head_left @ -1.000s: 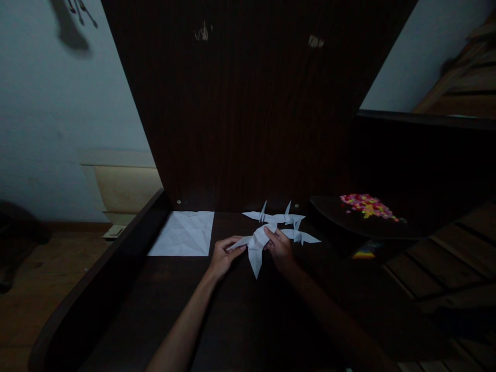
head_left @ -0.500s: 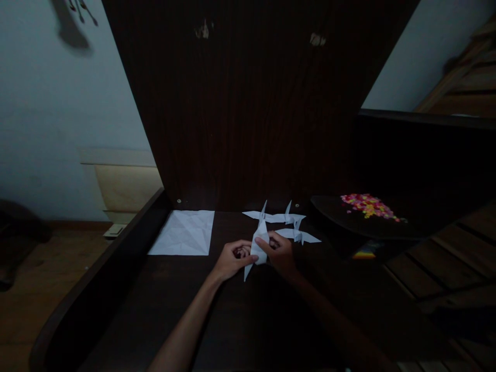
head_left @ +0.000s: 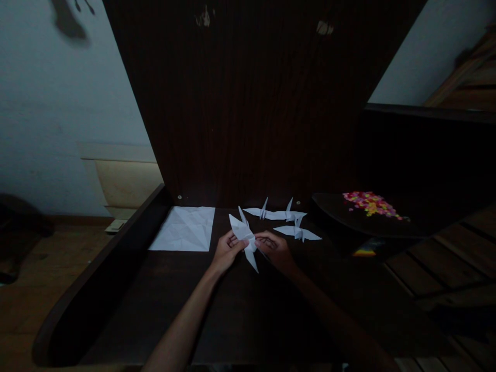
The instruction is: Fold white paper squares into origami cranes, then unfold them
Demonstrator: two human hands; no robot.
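Between my two hands is a white paper crane (head_left: 244, 235), its wings and points spread out, held just above the dark desk (head_left: 174, 305). My left hand (head_left: 228, 251) pinches it from the left, thumb on top of the paper. From the right, my right hand (head_left: 274, 249) is closed on the crane's near right edge, its fingertips against the fold. Just beyond my hands, more folded paper cranes (head_left: 296, 232) lie on the desk, some overlapping near the back panel. A creased white paper square (head_left: 186, 230) lies flat to the left of my left hand.
A tall dark wooden panel (head_left: 248, 113) rises behind the desk. On the left runs a raised side board (head_left: 104, 279). At the right, a curved shelf (head_left: 329, 206) bears a pile of small pink, red and yellow pieces (head_left: 372, 204).
The crane in my hands has turned, its upper end now leaning left and its lower tip pointing right. Its wings are spread wider. My right hand's grip has shifted to the crane's edge.
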